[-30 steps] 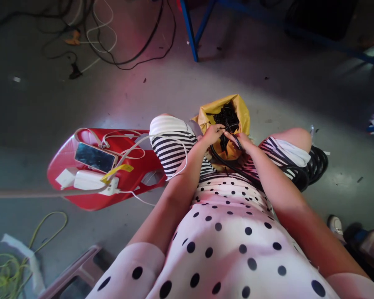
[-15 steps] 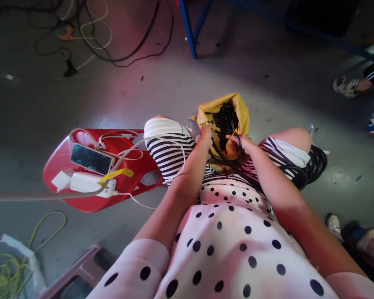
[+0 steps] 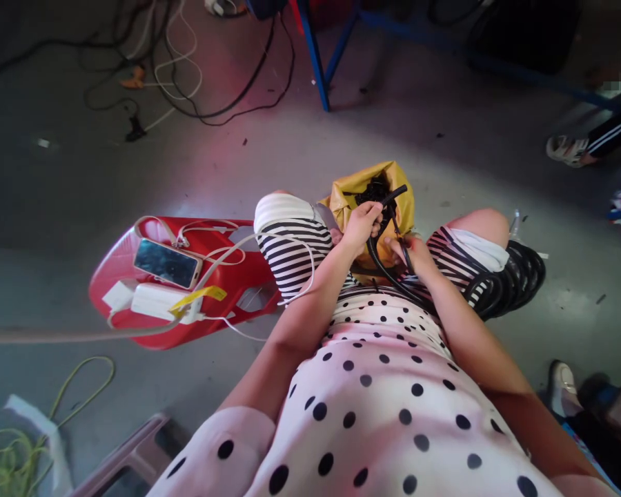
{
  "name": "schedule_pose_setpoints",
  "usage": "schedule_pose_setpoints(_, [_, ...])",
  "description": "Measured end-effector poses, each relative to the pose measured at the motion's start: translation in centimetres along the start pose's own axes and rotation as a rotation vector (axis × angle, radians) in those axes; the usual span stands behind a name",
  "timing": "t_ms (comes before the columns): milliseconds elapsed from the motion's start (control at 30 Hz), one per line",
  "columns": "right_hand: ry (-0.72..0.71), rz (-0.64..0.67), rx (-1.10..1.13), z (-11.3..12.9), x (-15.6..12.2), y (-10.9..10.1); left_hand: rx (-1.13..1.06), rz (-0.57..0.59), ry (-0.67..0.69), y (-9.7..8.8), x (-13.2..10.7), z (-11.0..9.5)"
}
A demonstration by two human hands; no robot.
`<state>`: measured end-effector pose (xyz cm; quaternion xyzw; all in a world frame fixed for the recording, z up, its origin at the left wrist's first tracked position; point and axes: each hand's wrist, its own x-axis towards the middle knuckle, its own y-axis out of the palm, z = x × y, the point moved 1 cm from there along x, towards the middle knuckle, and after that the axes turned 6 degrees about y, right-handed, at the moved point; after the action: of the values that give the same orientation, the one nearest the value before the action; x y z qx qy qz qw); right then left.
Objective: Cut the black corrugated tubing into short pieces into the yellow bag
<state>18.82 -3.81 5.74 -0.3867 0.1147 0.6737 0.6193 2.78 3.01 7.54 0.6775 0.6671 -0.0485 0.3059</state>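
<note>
My left hand (image 3: 365, 224) is closed round a black corrugated tube (image 3: 380, 262), whose free end sticks out past the fingers to the upper right. From that hand the tube runs down across my lap towards a coil (image 3: 517, 283) by my right knee. In my right hand (image 3: 412, 254) is a pair of dark-handled scissors (image 3: 406, 252), with the blades pointing up beside the tube. Between my knees stands an open yellow bag (image 3: 359, 181), with many short black pieces (image 3: 375, 186) inside. Both hands are over the bag's near side.
On my left, a red stool (image 3: 160, 335) carries a phone (image 3: 166, 264), a white power bank or adapter (image 3: 155, 302) and cables. A blue metal leg (image 3: 315, 62) stands ahead. Yellow-green cord (image 3: 10, 455) lies at lower left. Other people's shoes (image 3: 566, 148) show at right.
My left hand has risen and moved right with the tube, so its end now shows above the bag. The scissors in my right hand now point upward. The view has shifted slightly.
</note>
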Motion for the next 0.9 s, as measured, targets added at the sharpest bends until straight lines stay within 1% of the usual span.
schedule_pose_setpoints(100, [0.030, 0.006, -0.062, 0.7, 0.2, -1.3, 0.075, 0.030, 0.035, 0.0, -0.4, -0.5])
schedule_pose_setpoints(167, [0.030, 0.013, -0.096, 1.6, 0.0, -1.8, 0.112, 0.035, 0.048, 0.0, -0.4, -0.6])
schedule_pose_setpoints(300, [0.013, 0.003, -0.165, 3.3, -0.4, -1.9, 0.174, 0.024, 0.080, -0.1, -0.5, -0.5])
schedule_pose_setpoints(400, [-0.011, -0.006, -0.229, 3.9, -0.3, -1.8, 0.202, 0.012, 0.107, -0.3, -0.4, -0.4])
schedule_pose_setpoints(533, [-0.006, -0.002, -0.234, 3.8, -0.1, -1.8, 0.226, 0.019, 0.127, -0.6, 0.0, 0.0])
schedule_pose_setpoints(667, [-0.024, 0.014, -0.202, 3.3, 0.5, -2.3, 0.242, 0.033, 0.151, -1.0, 0.4, 0.1])
schedule_pose_setpoints(800, [-0.058, 0.051, -0.150, 2.6, 2.1, -2.7, 0.311, 0.119, 0.195, -1.6, 1.2, 0.0])
schedule_pose_setpoints(900, [-0.057, 0.026, -0.207, 2.0, 3.4, -2.3, 0.365, 0.164, 0.204, -2.2, 2.1, 0.6])
